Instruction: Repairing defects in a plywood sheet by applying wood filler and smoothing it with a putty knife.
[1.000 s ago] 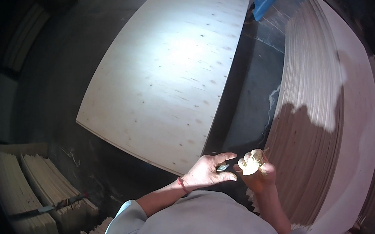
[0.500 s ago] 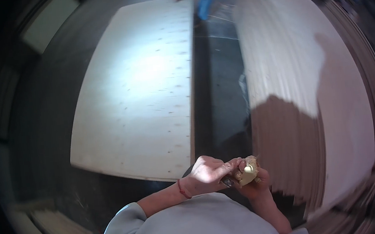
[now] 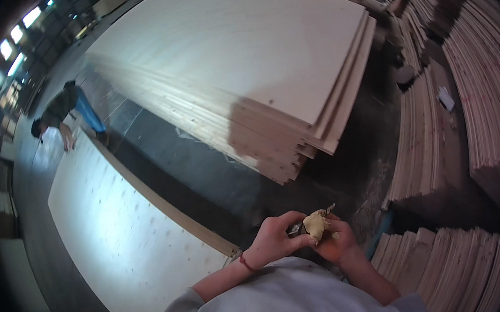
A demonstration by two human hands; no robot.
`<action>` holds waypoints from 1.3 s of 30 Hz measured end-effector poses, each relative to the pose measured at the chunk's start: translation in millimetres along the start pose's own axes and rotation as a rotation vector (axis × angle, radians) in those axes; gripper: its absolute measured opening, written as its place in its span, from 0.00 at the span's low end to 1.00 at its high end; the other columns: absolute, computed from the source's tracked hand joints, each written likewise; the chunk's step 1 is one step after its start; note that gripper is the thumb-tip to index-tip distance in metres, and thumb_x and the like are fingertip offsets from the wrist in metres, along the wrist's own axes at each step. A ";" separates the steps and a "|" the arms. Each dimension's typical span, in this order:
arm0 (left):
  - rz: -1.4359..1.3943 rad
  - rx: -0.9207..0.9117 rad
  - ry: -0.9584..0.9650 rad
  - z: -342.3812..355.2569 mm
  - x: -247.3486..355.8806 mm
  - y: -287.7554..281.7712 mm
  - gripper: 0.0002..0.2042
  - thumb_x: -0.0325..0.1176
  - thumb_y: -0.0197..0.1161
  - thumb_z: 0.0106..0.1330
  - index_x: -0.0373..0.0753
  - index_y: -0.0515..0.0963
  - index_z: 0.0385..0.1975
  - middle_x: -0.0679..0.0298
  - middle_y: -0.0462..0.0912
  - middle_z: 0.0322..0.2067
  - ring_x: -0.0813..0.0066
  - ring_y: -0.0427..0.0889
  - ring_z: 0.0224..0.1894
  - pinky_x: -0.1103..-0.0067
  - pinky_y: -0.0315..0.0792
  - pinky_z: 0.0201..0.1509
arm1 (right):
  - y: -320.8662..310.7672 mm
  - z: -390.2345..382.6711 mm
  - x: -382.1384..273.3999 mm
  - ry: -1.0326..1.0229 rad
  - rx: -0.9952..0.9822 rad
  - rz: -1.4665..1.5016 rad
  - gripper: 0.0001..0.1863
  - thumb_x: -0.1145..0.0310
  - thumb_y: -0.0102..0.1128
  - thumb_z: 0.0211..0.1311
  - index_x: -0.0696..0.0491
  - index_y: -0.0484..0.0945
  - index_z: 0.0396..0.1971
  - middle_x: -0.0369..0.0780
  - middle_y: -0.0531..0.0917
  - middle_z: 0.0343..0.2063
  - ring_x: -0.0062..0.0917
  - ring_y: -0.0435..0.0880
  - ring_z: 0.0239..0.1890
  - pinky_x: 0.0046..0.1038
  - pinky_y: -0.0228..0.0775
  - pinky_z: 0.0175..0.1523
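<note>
My left hand (image 3: pixel 277 238), a red band at its wrist, is closed round a small dark, shiny tool (image 3: pixel 295 230) whose kind I cannot make out. Its fingertips meet a pale yellow, putty-like lump (image 3: pixel 315 225) in front of my body. From the other side my right hand (image 3: pixel 338 241) grips that lump with curled fingers. A thin dark piece (image 3: pixel 330 208) sticks out at the lump's upper right; whether it belongs to the tool is hidden.
A pale wood sheet (image 3: pixel 116 213) with dark spots lies at left; a person (image 3: pixel 65 108) bends over its far end. Ahead is a tall stack of sheets (image 3: pixel 238 47) with uneven corners. More stacked sheets (image 3: pixel 450 263) stand at right, some beside my right arm.
My view has swung right, so the spotted sheet and the person now appear further left and the stack fills the middle. My hands have drawn closer together around the lump.
</note>
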State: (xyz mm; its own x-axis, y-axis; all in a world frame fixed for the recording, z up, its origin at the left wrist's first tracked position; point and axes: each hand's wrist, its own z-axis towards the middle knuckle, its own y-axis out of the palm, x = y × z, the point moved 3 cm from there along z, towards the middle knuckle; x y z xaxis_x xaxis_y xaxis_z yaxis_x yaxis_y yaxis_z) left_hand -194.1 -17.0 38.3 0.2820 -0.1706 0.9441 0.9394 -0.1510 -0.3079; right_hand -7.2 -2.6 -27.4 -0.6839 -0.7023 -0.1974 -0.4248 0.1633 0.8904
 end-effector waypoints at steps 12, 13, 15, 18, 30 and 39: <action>-0.345 -0.291 -0.393 113.8 -10.8 48.9 0.19 0.38 0.73 0.64 0.34 0.78 0.49 0.67 0.83 0.36 0.82 0.79 0.36 0.81 0.75 0.43 | -29.3 18.6 -99.2 0.008 0.210 0.090 0.18 0.75 0.52 0.64 0.55 0.74 0.54 0.48 0.80 0.50 0.43 0.82 0.50 0.47 0.78 0.49; -0.527 -0.333 -0.507 121.5 -12.6 46.5 0.16 0.35 0.71 0.66 0.35 0.78 0.50 0.69 0.82 0.36 0.83 0.78 0.36 0.83 0.74 0.42 | -25.7 23.4 -109.5 -0.022 0.234 0.094 0.17 0.75 0.52 0.64 0.54 0.76 0.53 0.48 0.81 0.49 0.43 0.83 0.50 0.46 0.79 0.50; -0.494 -0.201 -0.536 141.7 -32.8 40.8 0.06 0.31 0.67 0.69 0.35 0.83 0.39 0.71 0.80 0.29 0.86 0.75 0.28 0.85 0.71 0.34 | -26.2 36.6 -137.5 -0.062 0.043 0.083 0.15 0.73 0.53 0.63 0.53 0.79 0.49 0.47 0.82 0.45 0.43 0.83 0.46 0.45 0.78 0.46; -0.482 0.099 -0.696 171.8 -59.4 17.8 0.10 0.36 0.65 0.71 0.36 0.83 0.31 0.72 0.78 0.22 0.87 0.71 0.21 0.85 0.64 0.25 | -14.3 53.2 -186.5 -0.171 -0.152 -0.012 0.12 0.71 0.56 0.62 0.52 0.84 0.43 0.48 0.83 0.41 0.45 0.82 0.41 0.42 0.78 0.42; -0.313 0.554 -0.800 263.1 -58.6 32.2 0.28 0.55 0.55 0.76 0.34 0.82 0.24 0.70 0.73 0.16 0.83 0.67 0.16 0.82 0.61 0.21 | -15.8 89.9 -317.8 0.015 -0.241 -0.267 0.12 0.78 0.61 0.65 0.63 0.82 0.47 0.50 0.82 0.50 0.39 0.83 0.54 0.42 0.76 0.61; -0.195 0.890 -0.833 285.0 -44.7 62.1 0.25 0.48 0.58 0.76 0.34 0.80 0.20 0.68 0.74 0.14 0.83 0.67 0.13 0.82 0.59 0.17 | -23.6 108.3 -419.6 0.232 -0.153 -0.563 0.11 0.80 0.59 0.67 0.62 0.82 0.48 0.43 0.87 0.43 0.29 0.87 0.45 0.30 0.81 0.50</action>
State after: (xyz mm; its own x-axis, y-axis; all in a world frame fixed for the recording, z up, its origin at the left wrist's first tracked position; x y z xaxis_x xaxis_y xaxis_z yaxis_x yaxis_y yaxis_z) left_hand -92.8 258.8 10.5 -0.1461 0.5020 0.8524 0.6934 0.6665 -0.2737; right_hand 225.6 363.3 -10.0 -0.2262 -0.7869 -0.5741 -0.5811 -0.3640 0.7279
